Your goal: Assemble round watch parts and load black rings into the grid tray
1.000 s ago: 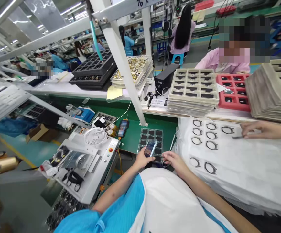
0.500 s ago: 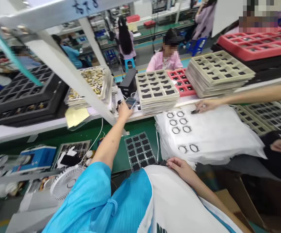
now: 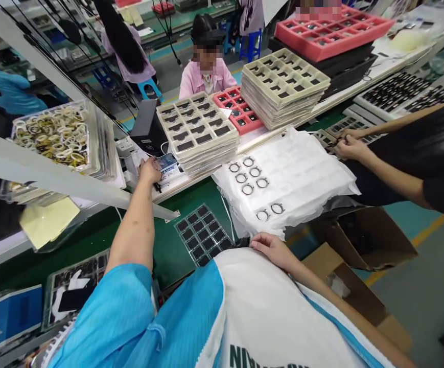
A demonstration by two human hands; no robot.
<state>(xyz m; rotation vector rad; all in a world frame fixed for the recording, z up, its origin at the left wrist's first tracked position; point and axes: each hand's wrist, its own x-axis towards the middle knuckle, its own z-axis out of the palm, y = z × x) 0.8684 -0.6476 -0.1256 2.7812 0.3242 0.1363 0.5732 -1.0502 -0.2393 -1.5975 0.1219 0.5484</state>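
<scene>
My left hand (image 3: 150, 171) reaches out to the shelf, right at the left edge of a phone (image 3: 165, 162). Its fingers are mostly turned away, so their grip is unclear. A small black item (image 3: 157, 188) lies just below that hand. Close to my body, my right hand (image 3: 270, 248) has its fingers drawn together around a small dark piece (image 3: 243, 242), partly covered by the fingers and my clothing. Between my arms, a clear tray of black square pieces (image 3: 202, 232) lies on the green bench. Several black rings (image 3: 248, 189) rest on a white padded sheet (image 3: 302, 168) to the right.
Stacked beige trays (image 3: 206, 148), a red tray (image 3: 240, 110) and a black box (image 3: 145, 125) stand along the shelf. A slanted white post (image 3: 72, 174) crosses at left. A co-worker's hands (image 3: 350, 145) work at right. Open cardboard boxes (image 3: 375, 245) sit below.
My view has swung to the right, so the scene has slid leftward. My left hand stays by the phone. The co-worker's hand has left the white sheet and moved right.
</scene>
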